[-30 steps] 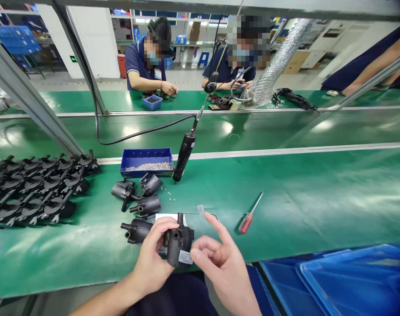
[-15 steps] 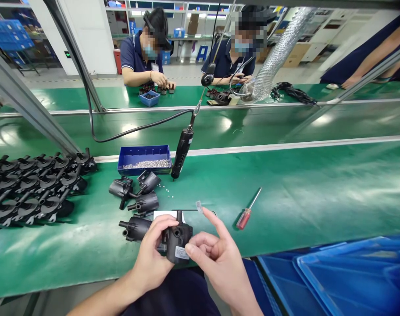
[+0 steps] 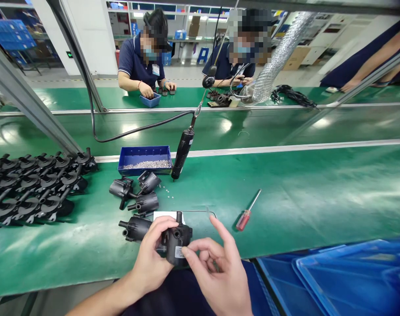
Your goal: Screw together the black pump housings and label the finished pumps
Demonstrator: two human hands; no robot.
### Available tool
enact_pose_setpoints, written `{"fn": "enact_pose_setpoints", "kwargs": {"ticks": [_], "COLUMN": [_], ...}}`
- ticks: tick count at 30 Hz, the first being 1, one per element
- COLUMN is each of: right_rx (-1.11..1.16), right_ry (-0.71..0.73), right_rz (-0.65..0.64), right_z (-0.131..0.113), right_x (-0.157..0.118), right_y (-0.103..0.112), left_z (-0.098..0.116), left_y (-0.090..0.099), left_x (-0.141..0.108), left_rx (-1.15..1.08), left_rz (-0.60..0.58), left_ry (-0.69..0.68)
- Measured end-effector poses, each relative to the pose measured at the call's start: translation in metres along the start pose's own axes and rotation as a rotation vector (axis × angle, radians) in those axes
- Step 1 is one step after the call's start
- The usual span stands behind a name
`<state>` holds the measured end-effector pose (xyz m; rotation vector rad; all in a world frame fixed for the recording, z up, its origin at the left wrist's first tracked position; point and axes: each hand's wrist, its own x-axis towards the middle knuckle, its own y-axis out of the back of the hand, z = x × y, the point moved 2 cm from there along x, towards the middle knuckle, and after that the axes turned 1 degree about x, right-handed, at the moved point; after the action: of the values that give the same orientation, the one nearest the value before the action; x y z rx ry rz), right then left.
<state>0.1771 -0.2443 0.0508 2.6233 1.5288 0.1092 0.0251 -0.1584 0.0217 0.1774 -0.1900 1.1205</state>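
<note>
My left hand [image 3: 155, 259] is wrapped round a black cylindrical housing [image 3: 177, 235] with a short pipe pointing up. A small pale label [image 3: 179, 252] is on the housing's lower side. The thumb of my right hand [image 3: 219, 263] touches the label's right edge, and its middle finger rests near the housing. The index finger points up, with a thin clear piece [image 3: 208, 211] at its tip. Another black housing [image 3: 137, 228] lies just left of my left hand. A white sheet [image 3: 169, 215] shows behind the held one.
Several black housings [image 3: 144, 202] lie near a blue bin of small metal parts [image 3: 145, 160]. A black power screwdriver [image 3: 183, 153] hangs beside it. A red-handled screwdriver [image 3: 243, 220] lies right. Rows of black parts [image 3: 32, 188] fill the left. People work across the bench.
My right index finger has moved right and slightly back toward me, and the clear piece now shows edge-on. The thumb has shifted left on the label. Across the bench, a person's hand has reached into the small bin.
</note>
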Motion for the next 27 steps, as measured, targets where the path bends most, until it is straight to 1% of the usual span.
{"fn": "enact_pose_setpoints", "kwargs": {"ticks": [2, 3, 7, 9, 13, 15, 18, 21, 23, 25, 27], "right_rx": [-0.095, -0.125, -0.14, -0.095, 0.048, 0.081, 0.052, -0.082, -0.142, -0.109, -0.024], "right_ry": [0.147, 0.198, 0.295, 0.275, 0.064, 0.029, 0.101, 0.266, 0.336, 0.307, 0.237], "right_rz": [0.075, 0.105, 0.188, 0.177, 0.055, 0.054, 0.072, 0.104, 0.129, 0.161, 0.236], "right_z": [-0.002, -0.003, 0.0, 0.003, 0.008, 0.008, 0.01, 0.013, 0.012, 0.008, 0.0], "right_x": [-0.007, -0.009, -0.009, -0.004, 0.003, 0.001, -0.008, -0.018, -0.021, -0.022, -0.021], "right_y": [-0.002, -0.003, -0.002, 0.002, 0.011, 0.014, 0.01, -0.001, -0.008, -0.008, -0.001], "left_z": [0.0, 0.0, -0.002, -0.002, 0.001, 0.003, 0.007, 0.008, 0.007, 0.005, 0.003], "left_y": [-0.001, -0.001, -0.003, -0.004, -0.004, -0.004, -0.002, -0.001, 0.0, 0.001, 0.002], "left_x": [0.0, 0.0, -0.003, -0.004, -0.004, -0.004, -0.003, -0.005, -0.006, -0.007, -0.007], "left_rx": [-0.049, -0.079, -0.186, -0.22, -0.217, -0.162, 0.035, 0.233, 0.283, 0.293, 0.267], "left_rz": [0.007, 0.01, 0.015, 0.014, 0.01, 0.031, 0.096, 0.145, 0.152, 0.157, 0.187], "left_ry": [0.014, 0.028, 0.093, 0.096, 0.064, 0.016, -0.088, -0.185, -0.228, -0.228, -0.185]}}
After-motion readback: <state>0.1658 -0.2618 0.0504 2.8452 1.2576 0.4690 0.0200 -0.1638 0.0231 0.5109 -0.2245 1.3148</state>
